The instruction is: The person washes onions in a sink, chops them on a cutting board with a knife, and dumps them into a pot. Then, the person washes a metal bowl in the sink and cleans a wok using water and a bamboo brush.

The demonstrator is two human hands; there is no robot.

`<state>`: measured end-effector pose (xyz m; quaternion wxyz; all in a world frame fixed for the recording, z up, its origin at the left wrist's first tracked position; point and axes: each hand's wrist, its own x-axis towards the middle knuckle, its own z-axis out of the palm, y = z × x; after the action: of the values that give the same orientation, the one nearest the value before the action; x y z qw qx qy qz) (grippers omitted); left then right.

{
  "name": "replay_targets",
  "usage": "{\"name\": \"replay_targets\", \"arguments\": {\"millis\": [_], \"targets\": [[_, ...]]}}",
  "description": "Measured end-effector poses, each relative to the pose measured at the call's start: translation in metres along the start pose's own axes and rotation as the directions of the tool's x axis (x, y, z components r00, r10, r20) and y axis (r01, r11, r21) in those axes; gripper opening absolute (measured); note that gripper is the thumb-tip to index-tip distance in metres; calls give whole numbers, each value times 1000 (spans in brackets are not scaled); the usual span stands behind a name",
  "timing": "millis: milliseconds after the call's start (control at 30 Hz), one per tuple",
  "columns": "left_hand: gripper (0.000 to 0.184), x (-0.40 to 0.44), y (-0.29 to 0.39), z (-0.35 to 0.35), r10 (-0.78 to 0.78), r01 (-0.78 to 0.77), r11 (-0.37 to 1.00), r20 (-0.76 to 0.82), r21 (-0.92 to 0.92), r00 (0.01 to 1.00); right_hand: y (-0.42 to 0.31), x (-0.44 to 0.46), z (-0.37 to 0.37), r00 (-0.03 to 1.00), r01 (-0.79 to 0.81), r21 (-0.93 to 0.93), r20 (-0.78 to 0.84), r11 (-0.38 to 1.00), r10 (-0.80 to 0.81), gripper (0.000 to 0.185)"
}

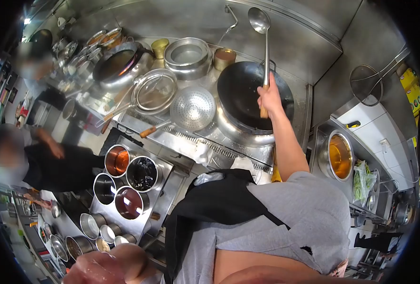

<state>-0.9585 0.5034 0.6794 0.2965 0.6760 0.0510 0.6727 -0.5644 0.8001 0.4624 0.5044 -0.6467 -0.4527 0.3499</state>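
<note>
My right hand (pixel 271 97) is wrapped around the wooden end of a long-handled ladle (pixel 259 20). The ladle's steel bowl points up toward the back wall, and its handle crosses in front of a black wok (pixel 236 97) seated on the stove. A few small specks show inside the wok. At the lower left, very close to the camera, is my left hand (pixel 98 267). Its fingers look curled, and whatever they may hold is hidden. Left of the wok, a perforated strainer (pixel 193 109) with a wooden handle lies on the stove.
A wire-mesh strainer (pixel 154 92), a pot (pixel 186 53) and a second wok (pixel 117 66) occupy the stove's left side. Pots of dark and red liquids (pixel 129 202) stand nearer me. A pot of amber liquid (pixel 340 156) is at right. A person in a dark apron (pixel 58 163) stands left.
</note>
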Motion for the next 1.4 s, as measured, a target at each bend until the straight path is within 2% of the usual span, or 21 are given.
{"name": "replay_targets", "arguments": {"millis": [67, 167, 200, 233, 267, 300, 333, 367, 433, 567, 633, 867, 900, 933, 1000, 1033, 1100, 1167, 1300, 1367, 1400], "targets": [[29, 10, -15, 8, 140, -141, 989, -29, -50, 990, 5, 14, 2, 999, 16, -68, 31, 998, -14, 81], [27, 10, -17, 10, 185, -183, 981, 26, -62, 982, 6, 8, 15, 995, 22, -140, 99, 990, -8, 80], [10, 2, -18, 5, 258, -262, 964, -73, -50, 963, 10, 7, 19, 992, 35, -122, 123, 992, -20, 80], [4, -1, -15, 4, 296, -303, 952, -120, -39, 947, 13, 6, 23, 989, 50, -102, 146, 994, -35, 79], [10, -1, -13, 3, 334, -342, 939, -167, -25, 928, 15, 3, 26, 987, 38, -92, 161, 995, -23, 78], [7, 9, -8, 10, 121, -131, 977, -64, -167, 991, 17, -1, 28, 985, 40, -91, 169, 995, -24, 78], [21, 15, -7, 16, -87, 102, 954, 65, -281, 994, 19, -5, 29, 982, 29, -76, 190, 997, -14, 79], [21, 17, -10, 19, -89, 103, 956, 60, -275, 994, 20, -8, 29, 978, 18, -62, 209, 998, -4, 79], [15, 21, -16, 24, 75, -69, 970, 18, -233, 997, 29, -13, 31, 976, 9, -44, 218, 999, 1, 79], [12, 20, -14, 26, 76, -76, 975, -11, -210, 997, 47, -21, 36, 979, -28, 52, 205, 998, 16, 79], [10, 18, -8, 26, -21, 22, 969, 7, -244, 1000, 51, -27, 35, 981, -55, 138, 194, 989, 28, 79], [6, 19, -25, 37, -29, 24, 975, -16, -222, 999, 59, -9, 32, 982, -120, 244, 172, 962, 79, 77], [6, 17, -9, 42, -35, 33, 974, -8, -224, 999, 60, -7, 33, 982, -126, 250, 168, 960, 85, 77], [7, 25, 12, 52, -262, 217, 945, -169, -245, 950, 61, -5, 33, 981, -128, 284, 174, 950, 81, 76], [14, 26, -20, 42, 47, -68, 959, -85, -276, 995, 64, 2, 34, 979, -133, 339, 189, 931, 71, 74], [14, 26, -20, 43, 42, -64, 959, -85, -276, 996, 65, 2, 32, 979, -137, 339, 190, 931, 75, 74], [16, 28, -18, 42, -76, 72, 957, -1, -281, 997, 65, 4, 32, 977, -162, 381, 193, 910, 93, 75], [12, 28, -28, 50, -72, 55, 963, -58, -263, 996, 71, 5, 33, 975, -175, 389, 198, 904, 104, 76], [9, 31, -38, 44, -171, 186, 942, 79, -280, 982, 77, 9, 26, 961, -231, 417, 240, 879, 138, 79], [11, 40, -45, 52, 138, -145, 962, -47, -232, 989, 80, 10, 24, 956, -248, 422, 252, 872, 150, 80], [14, 41, -42, 52, 104, -116, 951, -54, -286, 993, 81, 8, 23, 960, -246, 434, 234, 867, 155, 79]]}}
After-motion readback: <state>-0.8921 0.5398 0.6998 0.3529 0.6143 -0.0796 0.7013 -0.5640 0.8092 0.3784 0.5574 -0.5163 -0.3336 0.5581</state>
